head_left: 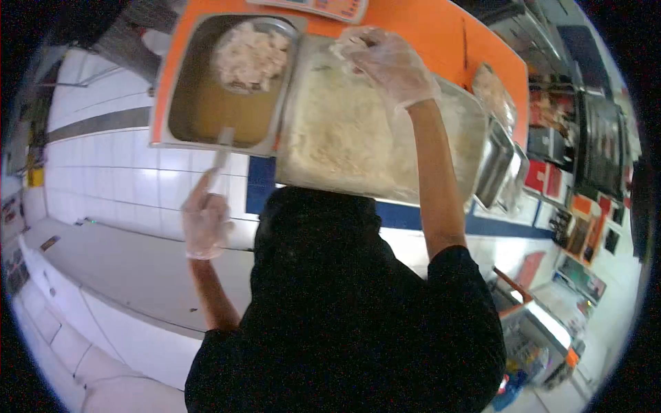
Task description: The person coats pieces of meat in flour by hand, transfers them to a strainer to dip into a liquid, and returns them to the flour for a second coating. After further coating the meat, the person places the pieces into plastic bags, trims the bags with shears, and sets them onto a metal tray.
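Observation:
My left hand [206,221], in a clear plastic glove, is closed around the lower end of a pale, narrow, flat utensil [224,144]. Its far end overlaps the front rim of a deep metal pan [180,82] of yellowish liquid. In that pan sits a metal bowl heaped with pale meat pieces [252,56]. My right hand [389,62], also gloved, has its fingers bent together over the back of a wide tray [292,117] of whitish, flour-like powder. A whitish lump shows at those fingertips; I cannot tell what it is.
An orange counter [444,31] carries the pans, with a scale [330,7] at its back edge. On the right lie a plastic bag of food [492,93] and metal containers [497,165]. A white chest-like unit [138,275] stands at left, shelving at right.

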Demonstrator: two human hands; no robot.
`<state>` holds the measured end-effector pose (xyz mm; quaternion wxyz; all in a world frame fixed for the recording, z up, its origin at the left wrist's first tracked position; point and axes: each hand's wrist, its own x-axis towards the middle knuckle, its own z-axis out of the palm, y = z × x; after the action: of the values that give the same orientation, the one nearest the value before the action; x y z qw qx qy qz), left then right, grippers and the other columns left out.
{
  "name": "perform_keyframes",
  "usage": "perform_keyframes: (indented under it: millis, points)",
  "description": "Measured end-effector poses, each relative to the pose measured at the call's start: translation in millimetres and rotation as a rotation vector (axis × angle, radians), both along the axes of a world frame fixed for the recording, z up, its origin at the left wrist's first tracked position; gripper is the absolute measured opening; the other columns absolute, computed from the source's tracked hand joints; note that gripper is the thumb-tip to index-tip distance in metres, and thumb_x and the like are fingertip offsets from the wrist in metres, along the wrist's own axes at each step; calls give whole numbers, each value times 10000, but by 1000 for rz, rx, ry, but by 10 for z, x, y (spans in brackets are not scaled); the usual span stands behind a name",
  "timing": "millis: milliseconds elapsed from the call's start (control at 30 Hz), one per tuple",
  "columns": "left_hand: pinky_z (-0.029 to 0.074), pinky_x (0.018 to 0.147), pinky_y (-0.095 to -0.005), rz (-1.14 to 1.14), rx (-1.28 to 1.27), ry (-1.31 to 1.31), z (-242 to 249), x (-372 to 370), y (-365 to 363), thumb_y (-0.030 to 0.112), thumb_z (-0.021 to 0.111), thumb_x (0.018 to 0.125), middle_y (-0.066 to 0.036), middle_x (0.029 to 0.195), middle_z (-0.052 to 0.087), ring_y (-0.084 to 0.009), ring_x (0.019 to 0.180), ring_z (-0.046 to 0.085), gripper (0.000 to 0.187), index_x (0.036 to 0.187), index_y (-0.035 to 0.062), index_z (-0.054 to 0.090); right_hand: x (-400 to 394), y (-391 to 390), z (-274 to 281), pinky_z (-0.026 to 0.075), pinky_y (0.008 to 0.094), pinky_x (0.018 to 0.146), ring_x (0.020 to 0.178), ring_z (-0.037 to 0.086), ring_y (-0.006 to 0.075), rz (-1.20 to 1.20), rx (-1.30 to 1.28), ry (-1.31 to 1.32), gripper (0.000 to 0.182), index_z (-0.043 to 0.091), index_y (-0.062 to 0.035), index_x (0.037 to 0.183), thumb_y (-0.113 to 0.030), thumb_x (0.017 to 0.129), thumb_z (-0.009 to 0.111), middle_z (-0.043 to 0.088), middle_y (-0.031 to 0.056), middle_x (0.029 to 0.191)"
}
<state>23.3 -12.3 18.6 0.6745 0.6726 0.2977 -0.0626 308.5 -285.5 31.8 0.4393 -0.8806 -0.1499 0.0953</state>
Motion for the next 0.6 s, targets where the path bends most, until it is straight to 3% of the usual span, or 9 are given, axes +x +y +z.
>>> perform_keyframes:
  millis: [67,133,167,200,367,467,533,567,600]
  points:
    - [370,368,-178,-32,-89,-59,55,2,15,200,576,896,75,615,426,-12,488,377,535,1376,18,426,153,483,114,455,244,650,675,537,97,119,-57,-77,308,629,-31,928,-333,866,607,566,-4,728]
    - [367,365,-179,-217,182,-307,-246,-87,156,174,590,898,70,614,435,-18,478,376,524,1374,23,431,263,865,193,460,231,686,670,535,114,464,-413,-408,301,627,-39,916,-336,894,581,578,-4,739]
    - [364,363,-179,-87,-60,-225,-140,-74,86,160,605,895,69,614,431,-19,475,377,527,1374,27,432,333,915,162,460,231,686,670,535,114,469,-409,-416,301,627,-39,916,-336,894,581,578,-4,739]
    - [361,360,-178,44,-304,-140,-73,-65,28,147,621,892,68,613,428,-20,473,378,531,1374,31,433,402,949,49,459,231,685,676,537,112,458,-261,-389,294,630,-41,911,-330,900,577,582,0,749]
    - [364,357,-180,29,-284,-142,-94,-105,31,137,630,894,51,589,394,-24,455,360,558,1400,50,413,498,807,-352,457,230,682,702,542,103,389,309,-239,272,642,-49,892,-306,927,559,599,14,788]
    - [341,356,-186,63,-252,-71,5,-38,-38,53,536,897,59,583,371,-22,456,340,500,1384,35,429,338,-61,-143,452,247,635,676,518,98,125,-85,-94,249,621,-52,828,-243,947,514,537,2,753]
    - [328,361,-190,74,-42,28,59,13,-51,-1,460,868,65,585,359,-21,462,329,502,1369,27,446,283,-729,-279,533,426,788,918,642,315,57,-412,-316,186,622,-93,955,-227,889,511,647,110,1034]
    - [323,362,-193,23,20,-50,-12,-6,-30,8,463,871,68,587,357,-21,465,327,502,1373,23,442,247,-1069,-371,533,426,788,918,642,315,29,-449,-298,186,622,-93,955,-227,889,511,647,110,1034]
    - [318,362,-196,-26,79,-130,-90,-49,34,16,466,874,71,588,355,-21,469,326,503,1376,18,438,213,-1415,-502,526,433,798,920,637,321,170,-936,-435,212,608,-74,966,-241,895,499,641,116,990]
